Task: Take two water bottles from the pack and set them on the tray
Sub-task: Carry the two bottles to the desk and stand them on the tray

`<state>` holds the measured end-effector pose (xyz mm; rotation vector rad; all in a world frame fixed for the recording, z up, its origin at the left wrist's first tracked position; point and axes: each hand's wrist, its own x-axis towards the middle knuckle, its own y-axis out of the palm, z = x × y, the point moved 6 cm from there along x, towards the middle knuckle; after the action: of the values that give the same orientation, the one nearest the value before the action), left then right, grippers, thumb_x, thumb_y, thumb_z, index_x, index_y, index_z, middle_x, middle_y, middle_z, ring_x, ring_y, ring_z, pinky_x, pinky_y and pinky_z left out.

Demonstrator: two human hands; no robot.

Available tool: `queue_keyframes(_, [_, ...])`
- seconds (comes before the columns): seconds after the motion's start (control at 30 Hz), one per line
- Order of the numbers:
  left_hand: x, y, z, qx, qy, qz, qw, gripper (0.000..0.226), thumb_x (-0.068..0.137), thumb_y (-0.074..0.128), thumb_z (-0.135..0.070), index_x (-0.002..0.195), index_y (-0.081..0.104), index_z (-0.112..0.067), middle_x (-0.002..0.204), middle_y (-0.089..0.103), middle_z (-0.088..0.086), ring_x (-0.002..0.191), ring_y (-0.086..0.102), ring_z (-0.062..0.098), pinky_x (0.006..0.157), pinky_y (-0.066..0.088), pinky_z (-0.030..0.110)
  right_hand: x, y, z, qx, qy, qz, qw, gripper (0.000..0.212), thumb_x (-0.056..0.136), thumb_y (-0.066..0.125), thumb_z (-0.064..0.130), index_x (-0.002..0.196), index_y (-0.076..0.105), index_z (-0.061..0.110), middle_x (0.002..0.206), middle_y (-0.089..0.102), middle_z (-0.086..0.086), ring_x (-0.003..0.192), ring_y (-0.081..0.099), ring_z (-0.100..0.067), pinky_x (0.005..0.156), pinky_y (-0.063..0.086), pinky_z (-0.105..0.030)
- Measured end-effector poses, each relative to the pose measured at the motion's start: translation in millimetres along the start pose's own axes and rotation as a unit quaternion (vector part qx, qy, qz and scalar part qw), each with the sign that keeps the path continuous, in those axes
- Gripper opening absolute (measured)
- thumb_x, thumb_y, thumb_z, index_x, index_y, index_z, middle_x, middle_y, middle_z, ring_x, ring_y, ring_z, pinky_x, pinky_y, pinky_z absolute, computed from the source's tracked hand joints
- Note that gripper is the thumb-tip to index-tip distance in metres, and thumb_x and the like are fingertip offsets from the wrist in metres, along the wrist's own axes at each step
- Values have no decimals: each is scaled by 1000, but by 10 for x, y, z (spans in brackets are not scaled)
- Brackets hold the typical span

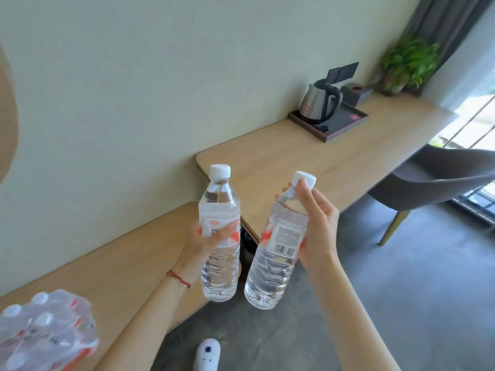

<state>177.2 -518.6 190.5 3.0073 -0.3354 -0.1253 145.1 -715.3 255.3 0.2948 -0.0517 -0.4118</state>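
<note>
My left hand (199,245) grips a clear water bottle (219,210) with a white cap, held upright around its label. My right hand (317,226) holds a second clear water bottle (270,266) near its neck, tilted with the cap leaning right. Both bottles hang in the air between the low bench and the desk. The shrink-wrapped pack (45,330) of several bottles lies on the low wooden bench at the bottom left. The dark tray (348,124) sits far back on the desk, well beyond both hands.
A steel kettle (317,101) stands on the left half of the tray. Behind it are a dark box (355,92) and a potted plant (407,65). A grey chair (434,180) stands right of the desk (281,156). My white slipper (207,354) is on the grey floor.
</note>
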Motion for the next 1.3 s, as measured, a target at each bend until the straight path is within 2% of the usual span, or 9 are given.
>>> queue_keyframes(0.1, [264, 457, 53, 10, -3, 21, 1000, 72, 36, 81, -68, 93, 68, -26, 78, 78, -6, 75, 73, 10, 64, 58, 18, 291, -388, 60, 14, 2, -11, 1000, 38, 64, 74, 50, 70, 70, 13, 64, 69, -1, 51, 65, -18, 52, 57, -31])
queue_keyframes(0.23, [734, 1014, 149, 29, -9, 51, 998, 79, 40, 79, -70, 102, 67, -22, 84, 78, -2, 82, 73, 15, 72, 59, 23, 764, -862, 124, 12, 0, -41, 999, 35, 69, 75, 46, 71, 70, 12, 66, 70, -2, 55, 66, -22, 59, 58, -38])
queue_keyframes(0.37, [1254, 1566, 210, 30, -22, 65, 997, 89, 37, 78, -72, 103, 66, -14, 89, 73, 10, 86, 70, 25, 86, 57, 52, 1291, -1311, 288, 10, -7, -66, 998, 32, 68, 78, 47, 69, 72, 15, 63, 72, 2, 52, 68, -14, 49, 56, -25])
queue_keyframes(0.47, [1574, 1972, 224, 35, -35, 69, 996, 80, 34, 77, -74, 93, 68, -21, 81, 74, 4, 81, 70, 20, 89, 54, 59, 1633, -1625, 419, 19, -1, -72, 997, 37, 59, 77, 50, 68, 72, 15, 62, 71, 1, 50, 67, -16, 48, 56, -27])
queue_keyframes(0.67, [2149, 2794, 231, 36, -45, 84, 995, 84, 36, 77, -74, 92, 70, -12, 75, 75, 0, 75, 71, 17, 87, 56, 55, 2348, -2308, 657, 27, 8, -87, 996, 37, 58, 76, 51, 67, 72, 16, 64, 72, 1, 52, 67, -17, 51, 58, -29])
queue_keyframes(0.83, [2600, 3535, 360, 40, -34, 78, 996, 77, 37, 78, -73, 90, 69, -18, 74, 77, -4, 73, 73, 12, 72, 61, 30, 2987, -2933, 809, 16, -1, -70, 997, 33, 61, 76, 53, 67, 74, 21, 65, 74, 4, 55, 69, -13, 51, 57, -25])
queue_keyframes(0.9, [2744, 3853, 418, 39, -27, 66, 997, 75, 37, 79, -72, 92, 70, -22, 78, 78, -4, 77, 74, 12, 70, 61, 25, 3239, -3192, 866, 18, 2, -56, 998, 34, 60, 75, 54, 67, 74, 21, 65, 74, 5, 55, 70, -11, 50, 57, -24])
queue_keyframes(1.03, [3011, 4430, 503, 18, -31, 20, 999, 75, 34, 79, -72, 92, 69, -25, 78, 78, -6, 77, 74, 11, 68, 59, 22, 3765, -3644, 1044, -6, 23, -23, 999, 40, 60, 77, 54, 67, 71, 15, 66, 72, 2, 56, 67, -16, 57, 58, -31])
queue_keyframes(1.3, [3616, 5258, 622, 1, -29, -40, 999, 73, 34, 83, -66, 90, 67, -21, 72, 77, -8, 69, 72, 7, 58, 56, 15, 4774, -4277, 1232, -7, 42, 18, 999, 25, 73, 74, 40, 69, 72, 15, 67, 70, -2, 60, 63, -22, 64, 54, -35])
